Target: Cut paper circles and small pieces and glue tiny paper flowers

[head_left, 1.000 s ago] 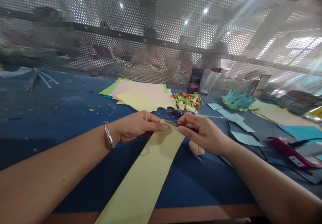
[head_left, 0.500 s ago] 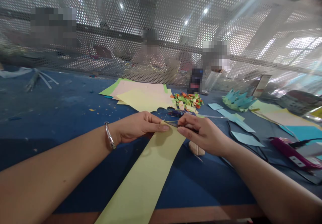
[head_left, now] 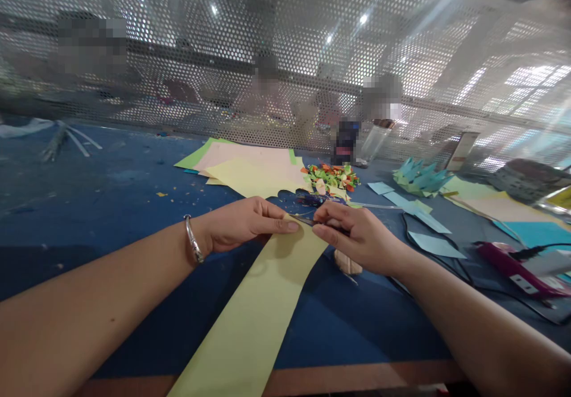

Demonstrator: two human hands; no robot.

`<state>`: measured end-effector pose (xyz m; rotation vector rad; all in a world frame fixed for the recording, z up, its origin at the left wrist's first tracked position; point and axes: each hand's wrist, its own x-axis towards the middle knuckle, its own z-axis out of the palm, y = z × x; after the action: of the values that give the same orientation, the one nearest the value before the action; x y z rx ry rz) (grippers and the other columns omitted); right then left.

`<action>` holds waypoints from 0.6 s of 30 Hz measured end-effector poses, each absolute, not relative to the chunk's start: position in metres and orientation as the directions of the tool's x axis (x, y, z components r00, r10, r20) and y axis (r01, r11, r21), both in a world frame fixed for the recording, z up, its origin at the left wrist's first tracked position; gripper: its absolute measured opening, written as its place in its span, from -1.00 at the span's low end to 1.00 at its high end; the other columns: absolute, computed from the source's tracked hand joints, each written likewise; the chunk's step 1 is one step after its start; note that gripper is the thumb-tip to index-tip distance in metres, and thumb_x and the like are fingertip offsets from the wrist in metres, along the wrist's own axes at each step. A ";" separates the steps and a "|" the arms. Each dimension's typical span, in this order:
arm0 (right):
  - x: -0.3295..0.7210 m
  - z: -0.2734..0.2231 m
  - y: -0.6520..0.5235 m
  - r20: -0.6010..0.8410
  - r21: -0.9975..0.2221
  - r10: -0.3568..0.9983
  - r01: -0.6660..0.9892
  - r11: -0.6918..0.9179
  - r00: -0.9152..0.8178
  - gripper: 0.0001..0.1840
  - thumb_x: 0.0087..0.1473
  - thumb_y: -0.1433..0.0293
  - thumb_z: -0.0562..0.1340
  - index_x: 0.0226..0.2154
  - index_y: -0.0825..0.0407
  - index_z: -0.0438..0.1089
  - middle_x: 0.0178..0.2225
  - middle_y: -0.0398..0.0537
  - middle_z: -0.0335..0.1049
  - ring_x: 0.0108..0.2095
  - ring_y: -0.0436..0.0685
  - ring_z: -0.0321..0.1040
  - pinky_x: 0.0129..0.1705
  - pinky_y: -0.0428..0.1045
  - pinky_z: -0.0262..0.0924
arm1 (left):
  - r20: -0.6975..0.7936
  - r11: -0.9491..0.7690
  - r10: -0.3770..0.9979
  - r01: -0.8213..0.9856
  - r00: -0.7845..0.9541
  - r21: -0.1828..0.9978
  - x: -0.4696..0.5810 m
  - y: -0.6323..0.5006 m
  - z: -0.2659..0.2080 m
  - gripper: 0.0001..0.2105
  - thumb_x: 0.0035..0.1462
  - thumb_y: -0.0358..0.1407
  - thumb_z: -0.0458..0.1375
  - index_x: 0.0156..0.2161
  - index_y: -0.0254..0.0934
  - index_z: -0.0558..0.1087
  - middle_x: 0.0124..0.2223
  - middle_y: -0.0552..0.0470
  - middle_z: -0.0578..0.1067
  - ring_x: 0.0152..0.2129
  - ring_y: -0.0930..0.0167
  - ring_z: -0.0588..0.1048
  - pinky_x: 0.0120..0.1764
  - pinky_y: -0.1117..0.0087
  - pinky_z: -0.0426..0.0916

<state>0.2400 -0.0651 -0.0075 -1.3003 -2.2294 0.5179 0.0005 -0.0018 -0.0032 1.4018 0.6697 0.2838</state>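
A long pale-yellow paper strip runs from the middle of the table down past its near edge. At its far left corner, my left hand, with a silver bangle at the wrist, pinches the paper between thumb and fingers. My right hand is closed around a pair of scissors; the handles are mostly hidden in the fingers. Their thin grey blades lie along the strip's far end, pointing toward my left thumb. Below my right hand a small beige object rests on the table, partly covered.
Beyond my hands lie stacked paper sheets and a heap of coloured paper scraps. To the right are blue paper pieces, a spiky blue-green paper piece, and a magenta power strip with black cables. A perforated metal screen stands behind.
The scissor blades look narrower at the strip's far end, and the thin paper sliver there shows less. Both hands stay nearly in place; the view has shifted very slightly.
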 end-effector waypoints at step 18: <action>0.239 -0.011 -0.065 0.215 -0.591 0.884 0.665 0.457 -0.416 -0.74 0.33 0.16 0.11 -0.23 0.01 0.31 -0.37 -0.11 0.37 -0.38 0.04 0.29 -0.37 -0.06 0.15 | -0.263 0.169 0.548 0.203 0.794 0.965 0.000 -0.001 -0.005 -0.80 0.03 -0.17 0.39 -0.33 -0.29 0.64 -0.34 -0.01 0.65 -0.50 0.46 0.52 -0.37 0.45 0.35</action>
<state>0.2391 -0.0647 -0.0112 -1.2907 -2.2086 0.5789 0.0003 -0.0007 -0.0052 1.4073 0.6590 0.2721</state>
